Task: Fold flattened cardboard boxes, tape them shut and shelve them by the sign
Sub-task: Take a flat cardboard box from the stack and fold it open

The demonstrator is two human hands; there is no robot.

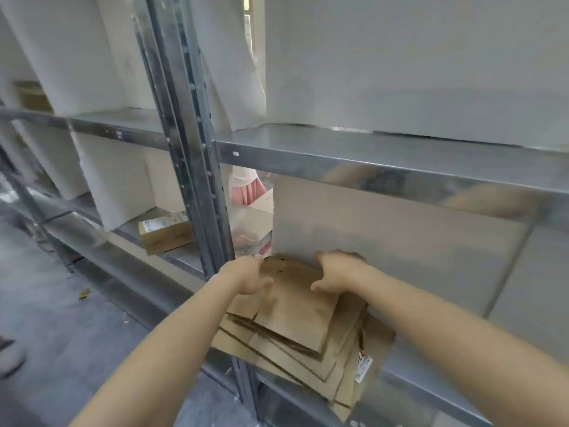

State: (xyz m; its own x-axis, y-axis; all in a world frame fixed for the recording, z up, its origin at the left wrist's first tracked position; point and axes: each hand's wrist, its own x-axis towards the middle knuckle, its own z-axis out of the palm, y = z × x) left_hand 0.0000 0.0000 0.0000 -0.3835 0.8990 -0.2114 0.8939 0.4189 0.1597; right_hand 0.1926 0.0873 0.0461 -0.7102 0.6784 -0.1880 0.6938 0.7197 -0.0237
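Lying flat on the lower shelf (437, 380) of a metal rack, a stack of flattened cardboard boxes (277, 349) is seen just right of the upright post (191, 149). The stack's long axis runs from the back of the shelf toward the front, slanted a little to the right. Its near end hangs out past the shelf's front edge. The sheets are fanned unevenly, so their near corners point down and to the right. A white label (363, 366) is stuck to one of the lower sheets at the stack's right edge.

The top sheet (295, 309) is gripped at its far end by both hands. The left hand (249, 275) is closed over the far left corner and the right hand (338, 272) over the far right part. On each hand the thumb is laid on the upper face and the fingers are curled over the far edge, where they are partly hidden.

A pale grey panel (385, 229) stands upright directly behind the stack. In the bay to the left, a small sealed carton (164, 231) is set on the same shelf level. Pink cloth (246, 192) can be made out through the gap behind the post.
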